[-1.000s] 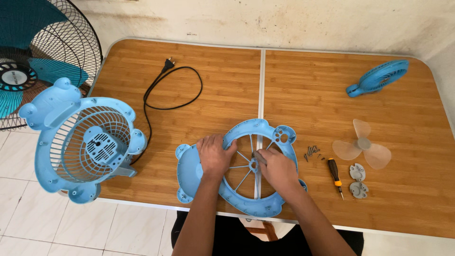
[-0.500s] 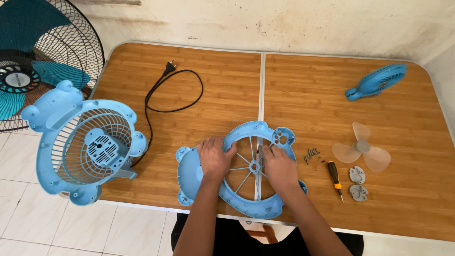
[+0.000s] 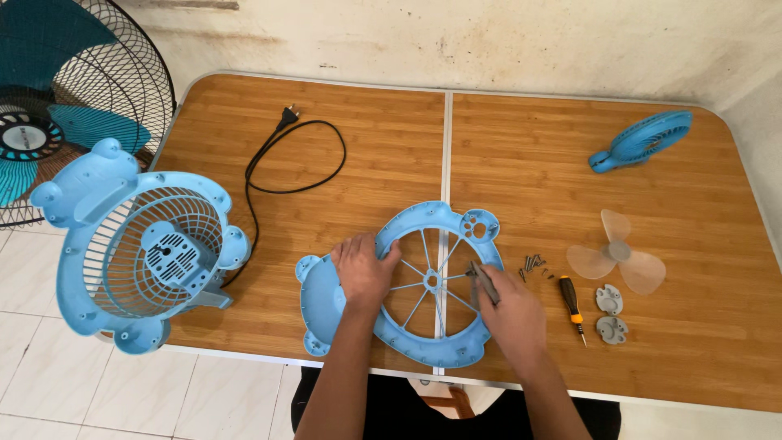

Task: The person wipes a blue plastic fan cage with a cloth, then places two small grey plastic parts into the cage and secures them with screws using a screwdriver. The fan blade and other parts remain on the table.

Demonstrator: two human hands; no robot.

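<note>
The left hand [image 3: 362, 273] presses flat on the left rim of a blue round fan guard frame [image 3: 407, 285], fingers spread over its edge and closed on nothing. The right hand [image 3: 509, 314] is at the frame's right rim, with thumb and fingers pinched on one small grey part [image 3: 481, 279] that points toward the hub where thin spokes meet. The frame lies flat at the near edge of the wooden table [image 3: 391, 147], across its centre seam.

Just right of the right hand lies a small pile of screws [image 3: 533, 262], too small to count, and one screwdriver [image 3: 572, 305] with a black and orange handle. Beyond it are two grey plastic pieces [image 3: 608, 314], one above the other, and one clear three-bladed propeller [image 3: 617, 257]. One small blue handheld fan [image 3: 643, 140] rests at the far right corner.

One black power cord [image 3: 289, 159] loops across the left half of the table to one blue fan housing [image 3: 138, 248] with a grille, which overhangs the left edge. One standing fan [image 3: 61, 90] with teal blades is on the floor behind it.
</note>
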